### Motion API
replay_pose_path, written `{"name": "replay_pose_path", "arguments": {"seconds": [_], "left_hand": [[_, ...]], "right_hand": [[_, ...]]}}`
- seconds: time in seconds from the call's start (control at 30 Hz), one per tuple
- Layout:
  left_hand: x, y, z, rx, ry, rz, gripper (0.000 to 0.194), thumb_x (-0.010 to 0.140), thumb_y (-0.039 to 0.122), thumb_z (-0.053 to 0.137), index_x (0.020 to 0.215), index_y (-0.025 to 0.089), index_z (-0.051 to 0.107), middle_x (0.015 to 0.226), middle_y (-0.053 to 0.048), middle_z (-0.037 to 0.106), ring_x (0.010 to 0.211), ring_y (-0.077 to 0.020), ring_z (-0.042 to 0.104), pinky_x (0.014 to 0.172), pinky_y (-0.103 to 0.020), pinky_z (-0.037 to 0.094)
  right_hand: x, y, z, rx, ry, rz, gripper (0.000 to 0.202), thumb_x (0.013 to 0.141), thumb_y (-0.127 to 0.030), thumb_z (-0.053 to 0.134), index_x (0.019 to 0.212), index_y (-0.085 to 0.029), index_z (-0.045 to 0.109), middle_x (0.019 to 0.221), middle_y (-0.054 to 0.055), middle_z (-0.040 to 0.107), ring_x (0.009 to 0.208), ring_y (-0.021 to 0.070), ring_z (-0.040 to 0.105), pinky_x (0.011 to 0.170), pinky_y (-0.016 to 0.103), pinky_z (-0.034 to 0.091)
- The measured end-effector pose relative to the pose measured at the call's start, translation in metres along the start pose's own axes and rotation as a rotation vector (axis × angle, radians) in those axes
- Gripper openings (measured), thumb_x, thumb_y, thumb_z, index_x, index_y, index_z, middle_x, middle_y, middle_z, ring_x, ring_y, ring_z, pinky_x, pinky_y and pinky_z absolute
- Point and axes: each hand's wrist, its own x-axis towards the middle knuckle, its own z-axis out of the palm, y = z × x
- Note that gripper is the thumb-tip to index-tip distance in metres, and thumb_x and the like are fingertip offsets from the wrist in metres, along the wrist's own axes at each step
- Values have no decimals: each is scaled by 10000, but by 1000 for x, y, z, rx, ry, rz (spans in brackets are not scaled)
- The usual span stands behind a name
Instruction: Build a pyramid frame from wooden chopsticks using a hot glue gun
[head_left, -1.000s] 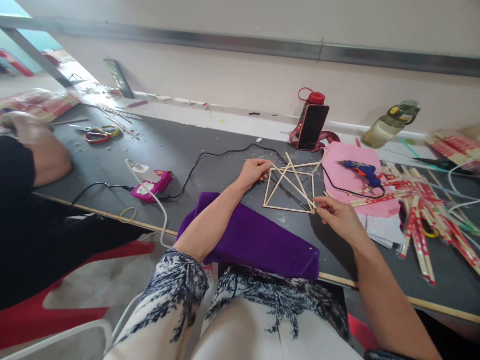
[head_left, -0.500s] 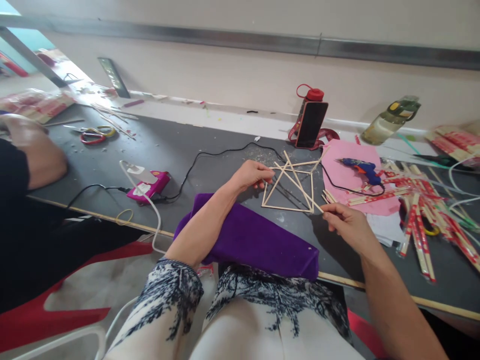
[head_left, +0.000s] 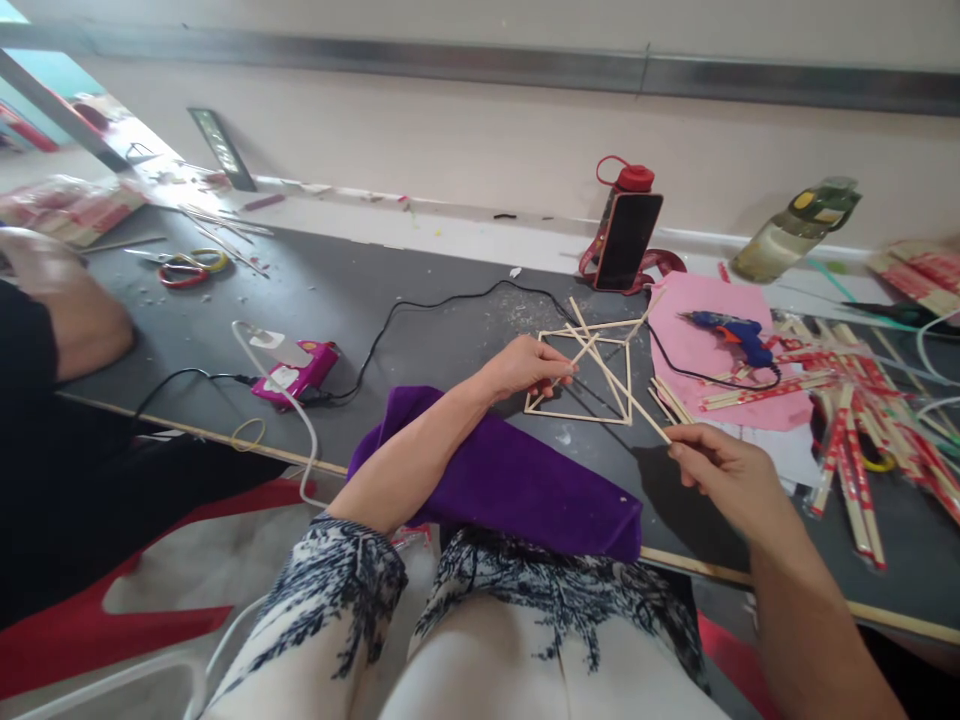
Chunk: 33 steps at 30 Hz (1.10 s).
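A square frame of thin wooden chopsticks (head_left: 577, 416) lies on the dark table, with more sticks slanting and crossing over it. My right hand (head_left: 716, 468), right of the frame, pinches the lower end of a long chopstick (head_left: 637, 405), which reaches up leftward across the frame. Over the frame's left part, the fingers of my left hand (head_left: 531, 366) are closed on a chopstick (head_left: 589, 346) that slants up to the right. Whether that stick is joined to the frame, I cannot tell. A folded purple cloth (head_left: 517, 480) lies beneath my left forearm.
A blue glue gun (head_left: 727, 335) rests on pink paper (head_left: 675, 300), near red-wrapped chopsticks (head_left: 847, 450). Behind stand a phone (head_left: 630, 240), a red-capped bottle (head_left: 636, 178) and a green bottle (head_left: 795, 230). Leftward are a purple power strip (head_left: 300, 375), scissors (head_left: 184, 270) and another person's arm (head_left: 82, 310).
My right hand has moved right and slightly down, drawing its chopstick along. My left hand has shifted right and a little down over the frame.
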Motion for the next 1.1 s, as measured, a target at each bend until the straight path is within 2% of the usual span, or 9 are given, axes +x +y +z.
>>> {"name": "replay_pose_path", "arguments": {"seconds": [0.27,0.47,0.67,0.87,1.1], "left_hand": [[3,-5,3,-17,-8,17,281,748,327,636,903,107,715,807,-78,692,496,-40,539,426,-149,361],[4,-4,4,-1,-9,20,256,745,314,629,854,101,720,783,-77,686,485,-42,533,416,-150,349],[3,-4,4,19,-3,43,262,733,322,640,848,102,723,775,-77,689,479,-46,532,410,-155,351],[4,-6,3,44,0,40,287,746,356,627,853,108,724,770,-74,684,477,-39,522,416,-147,353],[3,-4,0,49,21,52,272,761,335,619,872,109,722,768,-76,686,490,-44,540,429,-147,361]], "right_hand": [[-25,21,-19,-48,56,94,351,784,-443,588,1032,-203,658,562,-9,555,522,129,527,483,228,432],[-48,33,-32,32,138,184,349,728,-450,632,967,-200,677,538,-4,551,489,138,512,456,244,445],[-48,23,-27,66,67,150,306,734,-427,632,950,-215,675,534,-21,541,510,125,510,497,231,448],[-46,32,-30,52,42,159,346,723,-455,639,946,-192,676,515,-15,533,485,134,503,450,241,414],[-47,31,-27,70,17,154,309,763,-437,616,954,-199,660,530,-21,524,496,128,502,477,239,428]]}}
